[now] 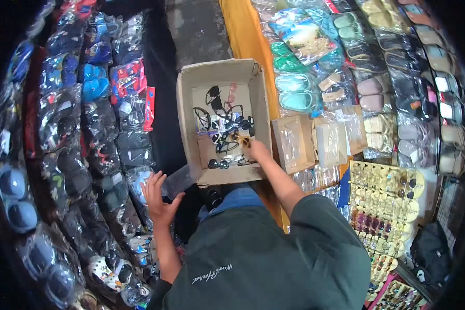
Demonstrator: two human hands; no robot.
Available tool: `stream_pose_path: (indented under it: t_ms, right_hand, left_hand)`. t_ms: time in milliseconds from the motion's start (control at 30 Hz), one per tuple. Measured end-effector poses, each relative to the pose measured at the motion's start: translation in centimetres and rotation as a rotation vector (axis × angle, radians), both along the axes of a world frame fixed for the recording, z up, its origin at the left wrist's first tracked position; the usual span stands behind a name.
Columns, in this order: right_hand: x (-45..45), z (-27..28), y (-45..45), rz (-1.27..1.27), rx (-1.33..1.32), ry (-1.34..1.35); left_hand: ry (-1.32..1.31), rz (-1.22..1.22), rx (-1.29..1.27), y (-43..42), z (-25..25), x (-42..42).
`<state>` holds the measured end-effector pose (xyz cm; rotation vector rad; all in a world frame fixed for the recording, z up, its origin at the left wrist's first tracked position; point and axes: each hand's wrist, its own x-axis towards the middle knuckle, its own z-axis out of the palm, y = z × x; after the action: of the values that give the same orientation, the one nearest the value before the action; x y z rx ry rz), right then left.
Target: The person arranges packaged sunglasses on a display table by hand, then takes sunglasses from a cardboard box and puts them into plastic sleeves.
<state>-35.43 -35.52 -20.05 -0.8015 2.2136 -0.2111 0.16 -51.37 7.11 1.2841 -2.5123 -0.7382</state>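
Note:
A cardboard box (187, 119) stands open in front of me, with several pairs of sunglasses (226, 142) lying loose on its bottom. My right hand (259, 151) reaches over the box's right side, its fingers closed at a pair of sunglasses with yellowish-brown frames (244, 140). Near the box's lower left corner is my left hand (160, 199), its fingers spread and its thumb held apart. Just beyond that hand, a clear plastic piece (180, 181) runs toward the box; I cannot tell whether they touch.
Bagged shoes and clogs (95, 85) line the left side. More bagged sandals (372, 93) fill the right. Small open cartons (293, 144) stand right of the box. Sunglasses sit in rows on a yellow display rack (382, 201). A black bag (431, 253) lies at lower right.

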Motion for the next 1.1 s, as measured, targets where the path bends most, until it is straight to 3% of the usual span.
stream_pose_path:
  t_ms: [367, 500, 567, 700, 933, 1100]
  right_hand:
    - [0.8, -10.8, -3.1, 0.035, -0.075, -0.074]
    - [0.7, -11.2, -3.3, 0.060, -0.078, -0.066]
    - [0.8, -13.3, -2.4, -0.063, -0.269, -0.045]
    - [0.6, -11.8, -3.0, -0.167, -0.174, 0.130]
    - [0.0, -9.2, -2.8, -0.049, -0.082, -0.008]
    - [1.1, -10.1, -0.5, 0.272, 0.091, -0.122]
  left_hand:
    - [-0.090, 0.065, 0.147, -1.4, -2.7, -3.6]
    - [-0.122, 0.073, 0.195, -1.8, -3.6, -4.4]
    - [-0.128, 0.068, 0.200, -2.0, -3.9, -4.6]
    - [-0.112, 0.080, 0.209, -2.1, -4.4, -5.2]
    - [-0.131, 0.082, 0.228, -1.7, -4.6, -5.5]
    - [-0.143, 0.076, 0.251, -1.3, -4.9, -5.2]
